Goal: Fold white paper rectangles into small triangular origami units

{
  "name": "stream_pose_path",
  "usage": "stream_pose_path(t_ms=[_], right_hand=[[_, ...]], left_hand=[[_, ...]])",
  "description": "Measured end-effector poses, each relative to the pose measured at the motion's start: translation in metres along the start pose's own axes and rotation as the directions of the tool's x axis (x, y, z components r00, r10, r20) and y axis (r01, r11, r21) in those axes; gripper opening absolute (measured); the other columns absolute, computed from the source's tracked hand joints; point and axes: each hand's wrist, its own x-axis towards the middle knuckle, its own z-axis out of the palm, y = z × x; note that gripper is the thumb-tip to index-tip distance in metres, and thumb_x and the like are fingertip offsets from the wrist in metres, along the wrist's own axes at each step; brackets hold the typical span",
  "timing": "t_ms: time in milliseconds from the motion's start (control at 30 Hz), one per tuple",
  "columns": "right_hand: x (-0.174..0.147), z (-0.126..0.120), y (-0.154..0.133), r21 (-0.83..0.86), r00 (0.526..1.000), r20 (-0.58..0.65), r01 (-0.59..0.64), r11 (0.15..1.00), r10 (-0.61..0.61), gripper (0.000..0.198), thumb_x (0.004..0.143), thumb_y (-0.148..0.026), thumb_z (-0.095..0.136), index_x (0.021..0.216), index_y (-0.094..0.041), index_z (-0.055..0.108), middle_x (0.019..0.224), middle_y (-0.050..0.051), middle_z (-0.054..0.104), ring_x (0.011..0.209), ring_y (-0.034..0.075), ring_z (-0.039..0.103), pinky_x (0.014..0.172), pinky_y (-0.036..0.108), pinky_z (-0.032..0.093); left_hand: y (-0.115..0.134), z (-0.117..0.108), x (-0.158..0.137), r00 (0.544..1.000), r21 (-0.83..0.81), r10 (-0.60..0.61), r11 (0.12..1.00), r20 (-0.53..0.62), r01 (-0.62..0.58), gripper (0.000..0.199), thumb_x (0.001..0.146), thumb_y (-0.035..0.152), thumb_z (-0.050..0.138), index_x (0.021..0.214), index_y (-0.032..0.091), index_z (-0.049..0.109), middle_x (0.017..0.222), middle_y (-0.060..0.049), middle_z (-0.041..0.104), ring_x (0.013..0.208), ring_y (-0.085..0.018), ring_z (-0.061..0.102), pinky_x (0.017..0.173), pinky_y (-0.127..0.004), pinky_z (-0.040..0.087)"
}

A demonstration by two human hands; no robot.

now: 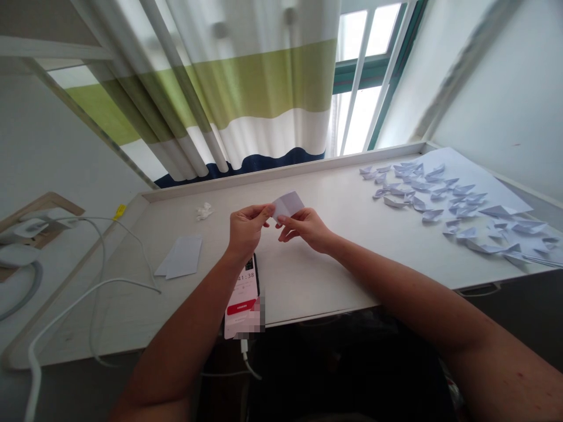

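Above the middle of the white desk (303, 281), I hold a small sheet of white paper (289, 204) with a crease across it. My left hand (247, 227) pinches its left edge between thumb and fingers. At its lower right edge, my right hand (308, 227) grips it with the thumb on top and the other fingers curled beneath. Below my left wrist lies a phone (241, 306) with a lit screen, partly covered by my forearm. Several folded paper boats (417, 186) are spread over the right side of the desk.
Flat paper slips (183, 258) lie at the left, with a crumpled bit of white paper (204, 211) behind them. White cables (103, 287) loop over the desk's left edge from a power adapter (33, 225). A large white sheet (466, 170) sits under some boats. Curtains (246, 88) hang behind.
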Motion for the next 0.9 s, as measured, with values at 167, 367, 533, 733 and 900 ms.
stream_pose_path(t_ms=[167, 367, 533, 733, 900], right_hand=[[-0.001, -0.002, -0.004, -0.027, 0.997, -0.050, 0.061, 0.998, -0.062, 0.054, 0.073, -0.061, 0.099, 0.096, -0.016, 0.080, 0.085, 0.005, 0.078, 0.063, 0.016, 0.075, 0.061, 0.029, 0.065], [-0.001, -0.003, -0.008, -0.016, 0.995, -0.062, 0.079, 0.997, -0.080, 0.053, 0.071, -0.060, 0.099, 0.095, -0.018, 0.077, 0.089, 0.004, 0.079, 0.065, 0.016, 0.076, 0.061, 0.029, 0.065], [-0.003, -0.003, -0.009, -0.037, 0.996, -0.051, 0.066, 0.997, -0.067, 0.052, 0.069, -0.058, 0.101, 0.092, -0.016, 0.083, 0.082, 0.006, 0.080, 0.068, 0.016, 0.074, 0.064, 0.029, 0.064], [-0.001, -0.007, -0.006, -0.016, 0.994, -0.089, 0.064, 0.998, -0.065, 0.048, 0.077, -0.062, 0.094, 0.089, -0.018, 0.083, 0.087, 0.009, 0.081, 0.075, 0.018, 0.072, 0.063, 0.030, 0.063], [0.001, -0.010, -0.005, -0.068, 0.991, -0.067, 0.112, 0.991, -0.116, 0.056, 0.078, -0.073, 0.090, 0.084, -0.017, 0.083, 0.080, 0.007, 0.079, 0.065, 0.015, 0.069, 0.059, 0.030, 0.061]], left_hand=[[0.002, -0.001, -0.002, 1.000, 0.027, -0.018, 0.999, 0.010, 0.018, 0.042, 0.069, 0.056, 0.099, 0.085, 0.019, 0.088, 0.081, -0.007, 0.083, 0.070, -0.017, 0.071, 0.062, -0.029, 0.055], [0.005, -0.005, -0.002, 0.992, 0.089, -0.061, 0.995, 0.115, 0.051, 0.037, 0.073, 0.051, 0.097, 0.086, 0.018, 0.086, 0.081, -0.008, 0.082, 0.077, -0.021, 0.076, 0.063, -0.029, 0.056], [0.004, -0.006, 0.000, 0.974, 0.086, -0.122, 0.990, 0.190, 0.108, 0.046, 0.067, 0.059, 0.100, 0.080, 0.017, 0.084, 0.082, -0.009, 0.083, 0.078, -0.021, 0.076, 0.065, -0.030, 0.057], [0.007, -0.007, 0.000, 0.960, 0.117, -0.149, 0.985, 0.239, 0.124, 0.042, 0.068, 0.054, 0.100, 0.079, 0.017, 0.084, 0.080, -0.010, 0.082, 0.075, -0.021, 0.075, 0.065, -0.030, 0.055], [0.005, -0.009, 0.001, 0.949, 0.127, -0.167, 0.982, 0.267, 0.137, 0.038, 0.070, 0.051, 0.098, 0.080, 0.017, 0.083, 0.081, -0.011, 0.083, 0.079, -0.022, 0.076, 0.066, -0.031, 0.055]])
